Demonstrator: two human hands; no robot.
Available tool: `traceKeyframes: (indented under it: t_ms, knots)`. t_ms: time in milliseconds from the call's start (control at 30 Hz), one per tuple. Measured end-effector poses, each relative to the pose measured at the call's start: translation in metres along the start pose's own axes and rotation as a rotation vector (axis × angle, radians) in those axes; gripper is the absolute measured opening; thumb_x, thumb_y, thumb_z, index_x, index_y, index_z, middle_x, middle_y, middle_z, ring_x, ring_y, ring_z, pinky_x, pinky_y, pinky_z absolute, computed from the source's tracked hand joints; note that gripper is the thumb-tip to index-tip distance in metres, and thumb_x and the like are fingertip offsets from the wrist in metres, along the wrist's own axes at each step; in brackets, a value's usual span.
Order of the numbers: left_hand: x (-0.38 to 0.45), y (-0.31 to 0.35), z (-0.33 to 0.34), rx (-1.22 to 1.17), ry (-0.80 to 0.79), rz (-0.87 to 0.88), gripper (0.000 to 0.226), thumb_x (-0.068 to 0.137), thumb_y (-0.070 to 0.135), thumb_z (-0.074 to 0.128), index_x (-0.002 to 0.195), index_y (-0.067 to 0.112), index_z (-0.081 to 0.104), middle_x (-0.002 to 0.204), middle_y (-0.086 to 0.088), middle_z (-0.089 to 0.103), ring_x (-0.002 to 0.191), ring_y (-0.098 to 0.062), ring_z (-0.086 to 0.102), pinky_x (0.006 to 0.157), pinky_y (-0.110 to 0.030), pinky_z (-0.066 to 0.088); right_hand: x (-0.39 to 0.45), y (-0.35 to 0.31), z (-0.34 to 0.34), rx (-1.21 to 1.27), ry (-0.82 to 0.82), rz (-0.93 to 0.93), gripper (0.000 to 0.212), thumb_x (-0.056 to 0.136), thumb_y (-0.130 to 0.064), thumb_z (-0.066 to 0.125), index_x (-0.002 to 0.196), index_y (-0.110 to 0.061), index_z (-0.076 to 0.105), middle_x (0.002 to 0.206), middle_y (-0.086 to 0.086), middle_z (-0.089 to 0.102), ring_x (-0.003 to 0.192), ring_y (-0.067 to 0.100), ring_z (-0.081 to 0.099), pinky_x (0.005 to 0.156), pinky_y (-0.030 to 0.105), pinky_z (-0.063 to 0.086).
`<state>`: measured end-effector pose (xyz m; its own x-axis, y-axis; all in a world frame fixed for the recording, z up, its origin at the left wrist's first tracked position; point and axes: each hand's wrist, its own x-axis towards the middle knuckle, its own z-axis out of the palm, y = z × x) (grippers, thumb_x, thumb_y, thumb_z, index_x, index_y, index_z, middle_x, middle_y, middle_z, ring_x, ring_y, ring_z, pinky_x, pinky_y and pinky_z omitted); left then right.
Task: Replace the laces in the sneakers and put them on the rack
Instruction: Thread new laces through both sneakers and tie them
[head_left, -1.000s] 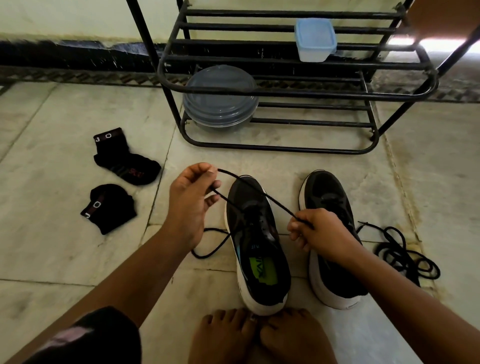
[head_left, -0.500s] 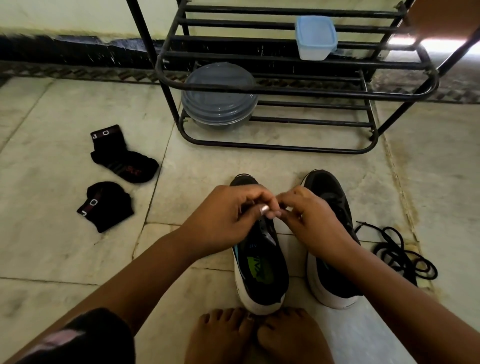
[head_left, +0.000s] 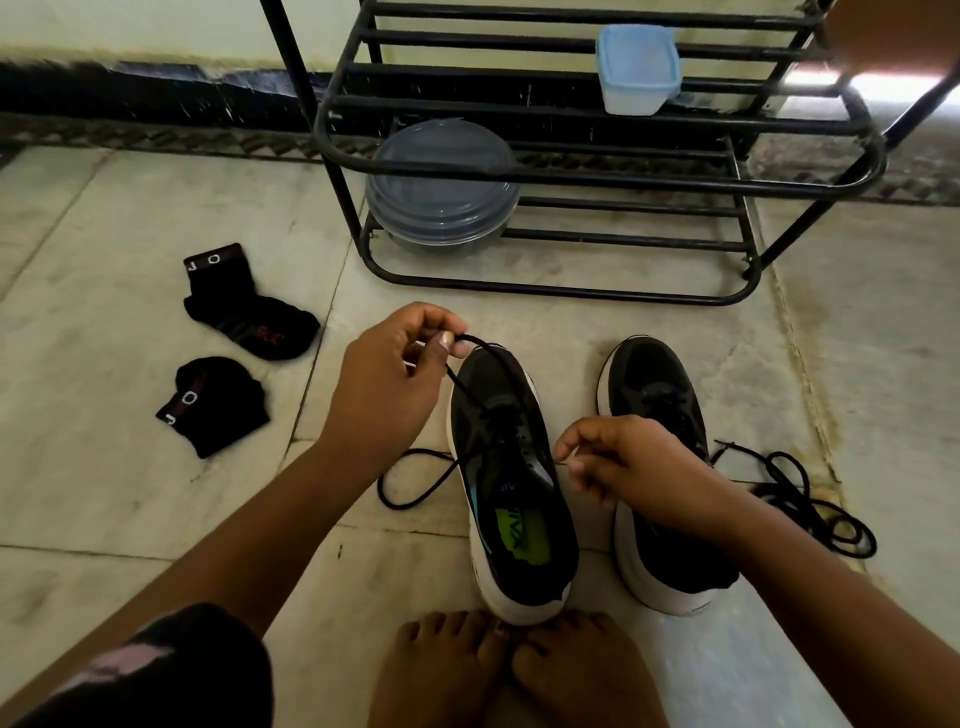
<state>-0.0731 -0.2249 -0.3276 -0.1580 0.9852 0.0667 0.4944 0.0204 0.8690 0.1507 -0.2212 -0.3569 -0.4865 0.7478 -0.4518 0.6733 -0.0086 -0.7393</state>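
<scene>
1. Two black sneakers sit side by side on the floor (head_left: 130, 519), toes toward the rack (head_left: 597, 179); only one view shows them, the head camera.
2. In that view the left hand (head_left: 384, 395) pinches one end of a black lace (head_left: 470, 340) just over the toe of the left sneaker (head_left: 511, 467); the lace runs down into the holes, and a loop of it lies on the floor beside the shoe.
3. Next, the right hand (head_left: 623, 462) is curled by the side of that shoe; it looks like it pinches the other end, but that part is too thin to see well, so I cannot tell.
4. Beside it, the right sneaker (head_left: 660, 467) waits, with a loose lace pile (head_left: 800, 499) near it.
5. My guess is the step is threading the first shoe; next the ends need pulling even, then poking through the next holes.
6. Off to the left lie two black socks (head_left: 249, 317); a round tub (head_left: 441, 192) and a small box (head_left: 636, 67) sit on the rack.
</scene>
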Motion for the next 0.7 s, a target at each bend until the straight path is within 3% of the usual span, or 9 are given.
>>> traceKeyframes:
  t_ms: [133, 267, 400, 467, 567, 700]
  knots:
    - [-0.003, 0.001, 0.003, -0.001, -0.060, -0.033, 0.023, 0.094, 0.013, 0.053, 0.087, 0.034, 0.058, 0.080, 0.016, 0.069, 0.071, 0.004, 0.060, 0.070, -0.023, 0.050, 0.008, 0.001, 0.011, -0.040, 0.020, 0.011, 0.021, 0.094, -0.019, 0.056, 0.114, -0.025, 0.055, 0.082, -0.001, 0.069, 0.071, 0.004, 0.066, 0.069, 0.018, 0.054]
    - [-0.006, 0.005, 0.004, 0.028, -0.105, -0.015, 0.022, 0.093, 0.012, 0.054, 0.088, 0.032, 0.061, 0.079, 0.015, 0.069, 0.070, 0.006, 0.059, 0.061, -0.013, 0.044, 0.021, 0.002, 0.020, 0.046, 0.214, 0.069, 0.048, 0.092, -0.021, 0.059, 0.134, -0.023, 0.035, 0.083, 0.001, 0.067, 0.069, 0.008, 0.065, 0.065, 0.019, 0.053]
    - [-0.014, 0.012, 0.004, 0.077, -0.313, 0.079, 0.020, 0.091, 0.011, 0.058, 0.090, 0.031, 0.063, 0.082, 0.015, 0.070, 0.076, 0.005, 0.060, 0.062, -0.008, 0.042, 0.032, -0.007, 0.012, -0.058, 0.343, -0.052, 0.067, 0.091, -0.021, 0.061, 0.145, -0.035, 0.024, 0.082, -0.002, 0.060, 0.070, 0.008, 0.061, 0.070, 0.018, 0.047]
    - [-0.016, 0.015, 0.004, 0.062, -0.380, 0.121, 0.022, 0.088, 0.011, 0.063, 0.088, 0.033, 0.064, 0.082, 0.016, 0.068, 0.079, 0.003, 0.061, 0.066, -0.008, 0.043, 0.035, -0.010, 0.011, -0.143, 0.329, -0.105, 0.056, 0.091, -0.021, 0.061, 0.140, -0.032, 0.037, 0.086, -0.002, 0.058, 0.075, 0.010, 0.059, 0.074, 0.022, 0.047]
    - [-0.013, 0.015, 0.003, 0.034, -0.330, 0.125, 0.024, 0.085, 0.011, 0.067, 0.087, 0.034, 0.064, 0.082, 0.015, 0.067, 0.079, 0.000, 0.061, 0.066, -0.014, 0.047, 0.037, -0.007, 0.013, -0.217, 0.348, -0.121, 0.018, 0.093, -0.018, 0.058, 0.108, -0.014, 0.065, 0.091, 0.002, 0.061, 0.083, 0.017, 0.058, 0.074, 0.025, 0.046]
    - [-0.008, 0.007, 0.000, -0.032, -0.177, 0.064, 0.022, 0.085, 0.012, 0.068, 0.085, 0.034, 0.064, 0.082, 0.016, 0.068, 0.079, -0.002, 0.063, 0.072, -0.020, 0.051, 0.034, 0.007, 0.016, -0.261, 0.356, -0.075, 0.018, 0.093, -0.016, 0.057, 0.092, -0.004, 0.070, 0.087, 0.008, 0.066, 0.081, 0.020, 0.059, 0.074, 0.030, 0.047]
